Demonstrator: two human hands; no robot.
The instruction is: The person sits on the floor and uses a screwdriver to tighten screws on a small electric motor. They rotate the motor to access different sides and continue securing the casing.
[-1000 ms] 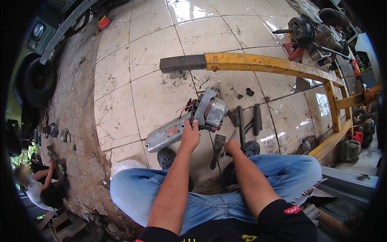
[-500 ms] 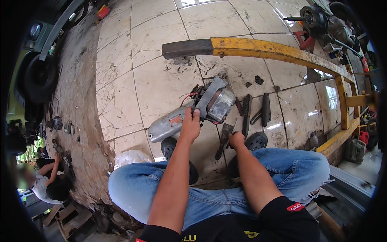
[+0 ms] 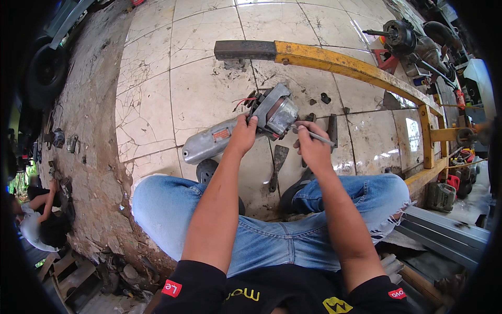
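My left hand (image 3: 242,135) is closed on a grey motor-like part with a metal bracket (image 3: 282,116) and red wires, at the upper end of a long silver metal cover (image 3: 201,145) with a red label. My right hand (image 3: 314,150) grips a slim metal tool (image 3: 321,139), its end close beside the motor-like part's right side. A dark scraper (image 3: 280,157) lies on the tiles between my feet. A dark-handled tool (image 3: 332,126) and other tools lie behind my right hand, partly hidden.
A yellow steel frame (image 3: 340,65) spans the back and right. An axle assembly (image 3: 400,39) sits at upper right, near jerrycans (image 3: 441,196). Another person (image 3: 44,220) sits on rough ground (image 3: 94,104) at left. A tyre (image 3: 49,70) is at upper left.
My right hand has risen from the floor with the slim tool and moved forward beside the motor-like part. My left hand stays on that part. The view has shifted slightly.
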